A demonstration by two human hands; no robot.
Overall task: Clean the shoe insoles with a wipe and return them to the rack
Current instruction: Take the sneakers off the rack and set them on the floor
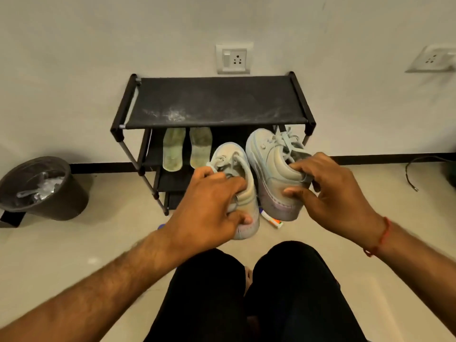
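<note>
Two pale greenish insoles (174, 149) (200, 146) lie side by side on the second shelf of a black shoe rack (214, 102) against the wall. My left hand (209, 206) grips the heel of a light grey sneaker (237, 166), toe pointing at the rack. My right hand (330, 191) holds the heel of the matching sneaker (271, 159), lifted and tilted, just right of the first. Both shoes hang in front of the rack's lower shelves. No wipe is visible in either hand.
A dark bin (42, 188) with crumpled clear plastic stands at the left on the tiled floor. A small white and orange packet (272, 220) lies below the shoes. A cable (417, 174) curls at the right. Two wall sockets (234, 59) sit above. My dark-trousered knees (246, 292) fill the foreground.
</note>
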